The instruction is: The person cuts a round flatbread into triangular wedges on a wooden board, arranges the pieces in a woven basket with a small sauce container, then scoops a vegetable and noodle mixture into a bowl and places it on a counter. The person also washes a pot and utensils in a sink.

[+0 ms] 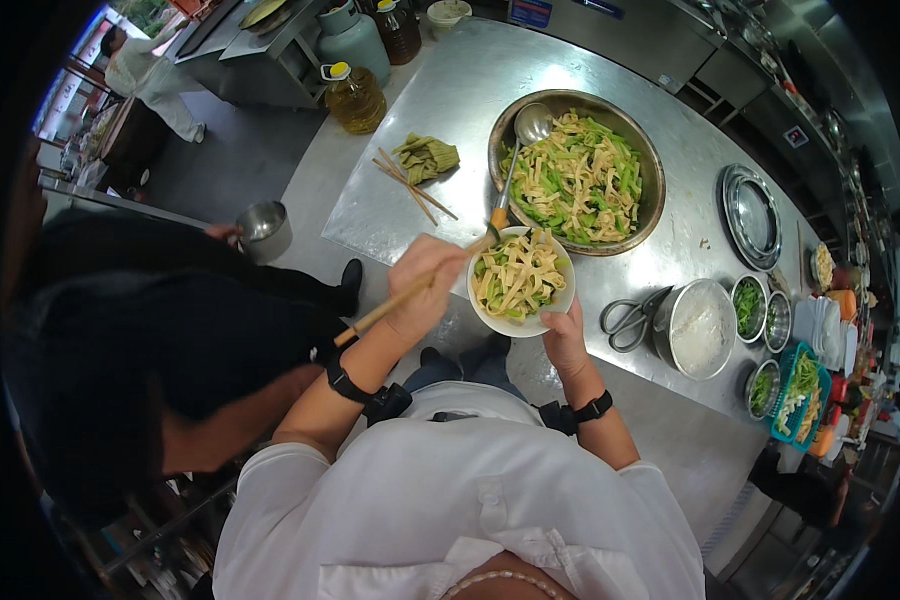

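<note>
My right hand (564,337) holds a white bowl (521,328) by its rim, filled with pale flat strips and green vegetable pieces (516,277). In my left hand (424,289) is a long wooden handle or stick (382,309), its far end at the bowl's upper left rim; the exact utensil is unclear. Beyond the bowl stands a large metal basin (658,184) of the same food. A metal ladle (532,124) rests in the basin, its handle reaching over the rim towards the bowl. Chopsticks (414,187) lie crossed beside a crumpled green cloth (426,158).
The steel table (450,97) carries scissors (630,319), a metal pot with white contents (695,330), stacked metal plates (751,217), small bowls of greens (750,306) and a teal basket (795,397). Close at left, a person in dark clothes (195,330) holds a metal pot (265,231).
</note>
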A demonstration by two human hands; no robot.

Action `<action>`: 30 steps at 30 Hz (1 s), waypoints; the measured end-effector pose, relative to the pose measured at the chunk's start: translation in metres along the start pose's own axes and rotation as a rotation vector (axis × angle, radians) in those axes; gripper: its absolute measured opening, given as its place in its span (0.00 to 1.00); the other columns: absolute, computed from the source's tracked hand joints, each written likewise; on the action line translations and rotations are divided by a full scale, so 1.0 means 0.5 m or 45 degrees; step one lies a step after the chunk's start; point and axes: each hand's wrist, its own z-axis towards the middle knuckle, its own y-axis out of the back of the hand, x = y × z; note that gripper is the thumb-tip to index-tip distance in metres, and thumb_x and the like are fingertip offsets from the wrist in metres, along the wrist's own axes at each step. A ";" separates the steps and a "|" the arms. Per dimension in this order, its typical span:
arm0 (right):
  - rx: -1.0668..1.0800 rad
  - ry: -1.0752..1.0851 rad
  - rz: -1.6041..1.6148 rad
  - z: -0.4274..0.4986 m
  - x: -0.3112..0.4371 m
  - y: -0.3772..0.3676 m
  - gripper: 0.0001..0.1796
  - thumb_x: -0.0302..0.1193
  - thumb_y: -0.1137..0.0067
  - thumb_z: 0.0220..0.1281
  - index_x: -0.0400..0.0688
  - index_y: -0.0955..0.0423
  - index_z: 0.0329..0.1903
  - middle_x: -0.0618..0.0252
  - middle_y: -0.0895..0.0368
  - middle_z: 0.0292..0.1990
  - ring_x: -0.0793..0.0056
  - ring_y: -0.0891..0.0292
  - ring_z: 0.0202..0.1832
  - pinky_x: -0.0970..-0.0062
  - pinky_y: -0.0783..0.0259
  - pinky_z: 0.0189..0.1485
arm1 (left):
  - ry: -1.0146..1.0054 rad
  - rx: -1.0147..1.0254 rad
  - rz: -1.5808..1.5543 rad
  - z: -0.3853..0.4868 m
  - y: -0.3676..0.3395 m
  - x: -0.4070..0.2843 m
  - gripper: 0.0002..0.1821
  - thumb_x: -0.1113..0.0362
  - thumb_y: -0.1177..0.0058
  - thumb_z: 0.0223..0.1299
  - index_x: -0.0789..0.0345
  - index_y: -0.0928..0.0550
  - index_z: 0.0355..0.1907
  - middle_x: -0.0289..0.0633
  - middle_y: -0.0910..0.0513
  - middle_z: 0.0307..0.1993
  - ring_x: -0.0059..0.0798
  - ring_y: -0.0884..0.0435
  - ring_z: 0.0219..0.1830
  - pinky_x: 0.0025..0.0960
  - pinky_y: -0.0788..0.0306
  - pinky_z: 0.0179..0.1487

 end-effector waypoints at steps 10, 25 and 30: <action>0.212 -0.171 -0.168 -0.035 -0.072 -0.139 0.50 0.34 0.42 0.39 0.36 0.46 0.71 0.57 0.33 0.65 0.65 0.37 0.67 0.69 0.42 0.70 | -0.297 0.009 -0.015 -0.124 0.231 -0.098 0.08 0.72 0.34 0.49 0.69 0.17 0.32 0.40 0.21 0.25 0.35 0.26 0.24 0.32 0.34 0.26; 1.475 -1.016 -0.618 -0.067 -0.347 -0.629 0.42 0.29 0.46 0.40 0.38 0.38 0.67 0.63 0.27 0.57 0.73 0.33 0.61 0.75 0.41 0.66 | 0.606 -0.926 0.907 -0.486 0.592 -0.237 0.05 0.76 0.38 0.51 0.70 0.18 0.32 0.41 0.22 0.27 0.38 0.25 0.27 0.36 0.31 0.30; 1.629 -1.327 -0.654 -0.136 -0.475 -0.762 0.42 0.27 0.48 0.41 0.37 0.38 0.67 0.61 0.28 0.58 0.71 0.34 0.62 0.75 0.41 0.66 | 0.762 -1.174 0.700 -0.599 0.639 -0.311 0.03 0.76 0.40 0.54 0.70 0.17 0.32 0.43 0.21 0.26 0.36 0.23 0.27 0.32 0.30 0.31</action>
